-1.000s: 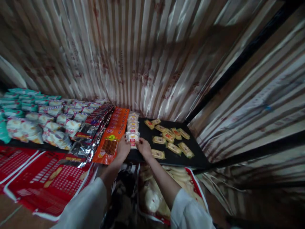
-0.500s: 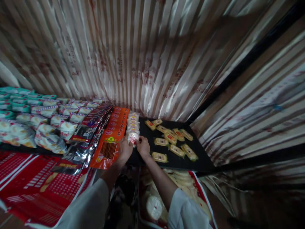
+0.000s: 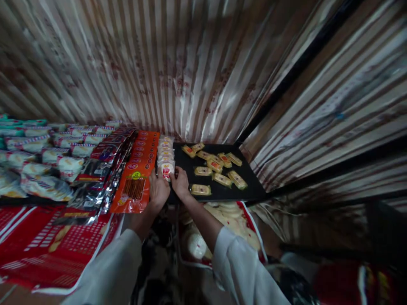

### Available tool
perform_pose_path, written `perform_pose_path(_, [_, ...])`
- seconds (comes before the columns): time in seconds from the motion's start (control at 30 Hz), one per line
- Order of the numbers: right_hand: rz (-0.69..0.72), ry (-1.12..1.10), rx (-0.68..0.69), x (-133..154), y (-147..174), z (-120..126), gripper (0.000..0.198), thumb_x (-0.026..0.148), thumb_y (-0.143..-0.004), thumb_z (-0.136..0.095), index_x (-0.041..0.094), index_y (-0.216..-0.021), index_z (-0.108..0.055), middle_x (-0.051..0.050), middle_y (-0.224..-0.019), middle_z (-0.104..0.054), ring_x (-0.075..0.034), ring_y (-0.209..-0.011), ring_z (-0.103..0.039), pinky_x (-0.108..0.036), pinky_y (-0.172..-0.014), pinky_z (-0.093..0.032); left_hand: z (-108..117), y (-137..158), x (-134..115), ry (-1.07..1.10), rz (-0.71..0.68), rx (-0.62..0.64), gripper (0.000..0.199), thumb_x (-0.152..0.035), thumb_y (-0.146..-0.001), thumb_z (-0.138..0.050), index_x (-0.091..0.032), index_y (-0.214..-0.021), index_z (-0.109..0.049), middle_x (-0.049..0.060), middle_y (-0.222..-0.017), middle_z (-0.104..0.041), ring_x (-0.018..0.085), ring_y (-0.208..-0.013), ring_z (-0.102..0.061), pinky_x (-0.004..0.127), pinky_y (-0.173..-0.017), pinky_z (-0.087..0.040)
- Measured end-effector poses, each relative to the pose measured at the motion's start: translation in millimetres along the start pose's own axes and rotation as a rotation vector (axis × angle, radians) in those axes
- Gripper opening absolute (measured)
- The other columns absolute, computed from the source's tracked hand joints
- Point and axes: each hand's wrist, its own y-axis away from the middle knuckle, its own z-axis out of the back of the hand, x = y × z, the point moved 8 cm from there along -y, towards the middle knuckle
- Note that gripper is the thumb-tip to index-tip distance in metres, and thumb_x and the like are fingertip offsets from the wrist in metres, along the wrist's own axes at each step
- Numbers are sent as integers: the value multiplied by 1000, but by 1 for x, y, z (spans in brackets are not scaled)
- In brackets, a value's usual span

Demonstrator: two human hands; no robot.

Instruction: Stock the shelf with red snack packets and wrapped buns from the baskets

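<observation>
A short row of round white wrapped snacks (image 3: 165, 148) runs back across the black shelf. At its near end lies the front wrapped snack (image 3: 166, 170), which carries a red print. My left hand (image 3: 160, 187) is closed at its left edge, and my right hand (image 3: 180, 183) grips its right edge with thumb and fingers. Left of my left hand lies an orange snack pack (image 3: 137, 169) with brown sticks pictured on it. To the right, several yellow wrapped cakes (image 3: 215, 165) are scattered on the black shelf (image 3: 249, 182).
Overlapping dark shiny packs (image 3: 110, 163) and rows of white bagged breads (image 3: 65, 163) fill the left. A red basket (image 3: 76, 241) stands below them. Another red basket (image 3: 256, 231) under the shelf holds pale round packets. Striped sheeting (image 3: 152, 63) hangs behind; a dark post (image 3: 286, 80) slants at right.
The view has swung a little right and down. The front snack, held up between my hands before, now sits lower at the near end of the row.
</observation>
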Motion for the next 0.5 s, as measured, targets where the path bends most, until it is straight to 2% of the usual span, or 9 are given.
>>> perform_pose_path(0.13, [159,-124,-67,6,32,20,35,20,-81,-48,16,-114,-58,-13,-112,-59,-22,-102,-55,-34,-87,-48,12,22,-19,108,-105,-32,35,-13,-80,-47,-13,-113,-59,15,-126,-52,27,-119,-47,43,-100,-42])
perform_pose_path(0.23, [206,-201,-80,-3,68,44,30,20,-84,-42,17,-107,-60,-11,-107,-62,-19,-98,-57,-32,-86,-49,10,54,-38,241,-188,42,31,-10,-80,-42,-16,-101,-64,10,-112,-60,21,-107,-54,36,-97,-45])
perform_pose_path(0.37, [187,-168,-78,-39,118,81,28,25,-89,-37,19,-103,-61,-10,-102,-64,-18,-99,-59,-33,-90,-47,-16,108,-57,352,-225,310,33,-11,-85,-34,-20,-95,-64,6,-98,-64,16,-96,-58,29,-91,-47])
perform_pose_path(0.5, [78,-28,-44,-90,154,107,28,24,-88,-37,20,-97,-63,-9,-97,-65,-20,-95,-59,-35,-87,-48,-54,160,-64,245,-219,617,30,-8,-82,-39,-17,-97,-64,8,-103,-64,18,-101,-57,31,-94,-45])
